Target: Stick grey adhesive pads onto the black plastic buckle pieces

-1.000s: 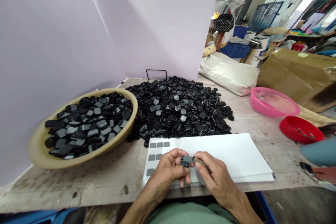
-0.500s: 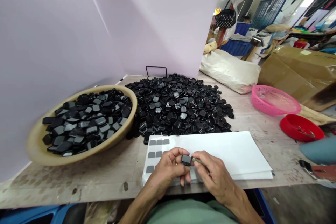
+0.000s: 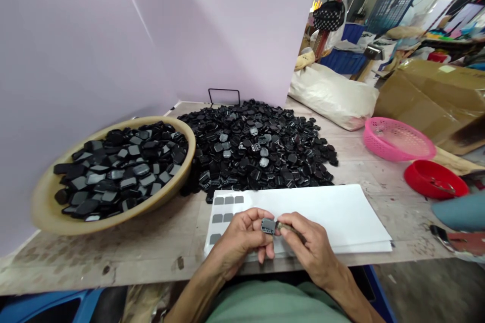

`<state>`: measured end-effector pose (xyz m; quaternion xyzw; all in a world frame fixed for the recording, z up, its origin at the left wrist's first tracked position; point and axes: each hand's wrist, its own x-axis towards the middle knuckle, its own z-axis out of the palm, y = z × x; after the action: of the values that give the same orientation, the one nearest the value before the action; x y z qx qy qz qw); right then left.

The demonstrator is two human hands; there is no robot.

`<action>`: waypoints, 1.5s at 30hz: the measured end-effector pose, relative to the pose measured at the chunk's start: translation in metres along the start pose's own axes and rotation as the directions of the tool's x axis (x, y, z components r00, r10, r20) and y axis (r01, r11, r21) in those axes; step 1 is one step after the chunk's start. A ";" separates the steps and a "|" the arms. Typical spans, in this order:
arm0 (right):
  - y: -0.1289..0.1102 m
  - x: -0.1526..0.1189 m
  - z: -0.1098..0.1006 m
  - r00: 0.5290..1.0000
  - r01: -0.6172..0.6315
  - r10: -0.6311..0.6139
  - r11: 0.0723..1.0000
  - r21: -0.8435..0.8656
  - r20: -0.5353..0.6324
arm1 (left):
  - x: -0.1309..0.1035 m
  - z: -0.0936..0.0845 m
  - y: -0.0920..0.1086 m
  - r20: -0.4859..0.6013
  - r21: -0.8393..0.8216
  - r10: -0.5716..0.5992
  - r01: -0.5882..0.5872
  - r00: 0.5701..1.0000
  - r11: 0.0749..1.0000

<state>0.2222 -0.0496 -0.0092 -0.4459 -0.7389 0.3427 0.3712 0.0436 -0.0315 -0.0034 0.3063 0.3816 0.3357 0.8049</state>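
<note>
My left hand (image 3: pixel 244 236) pinches a small black plastic piece (image 3: pixel 268 226) with a grey face, held just above the white sheets. In my right hand (image 3: pixel 308 242) is a thin brownish tool (image 3: pixel 293 231), possibly a small knife; its tip meets the piece's right edge and is too small to make out. Under both hands lie white sheets (image 3: pixel 333 212), with grey rounded patches (image 3: pixel 229 200) in rows along the left side, partly covered by my left hand. Behind them spreads a heap of similar black pieces (image 3: pixel 261 146).
At the left, a tan basin (image 3: pixel 189 161) holds many black pieces with grey faces. On the right are a pink basket (image 3: pixel 397 149), a red bowl (image 3: pixel 417 181) and a cardboard box (image 3: pixel 428 96). A white sack (image 3: pixel 333 93) lies at the back, near a purple partition (image 3: pixel 235 25).
The black piece has tilted slightly in my left hand, so its lower edge shows more. The tool remains against it. The whole view has shifted a little.
</note>
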 end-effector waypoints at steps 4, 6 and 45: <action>0.000 -0.001 0.001 0.999 0.021 -0.021 1.000 0.012 -0.025 | -0.001 -0.001 0.000 0.017 -0.009 -0.002 0.002 1.000 1.000; -0.001 -0.001 0.001 1.000 0.017 -0.017 1.000 -0.010 -0.016 | -0.001 -0.001 -0.001 0.005 0.003 0.002 -0.002 1.000 1.000; -0.002 0.005 -0.004 0.999 0.036 -0.034 0.999 -0.037 0.041 | 0.002 -0.007 0.004 -0.034 0.064 -0.020 0.022 0.999 0.998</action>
<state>0.2233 -0.0449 -0.0041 -0.4328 -0.7602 0.3311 0.3537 0.0375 -0.0264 -0.0045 0.3223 0.4088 0.3197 0.7917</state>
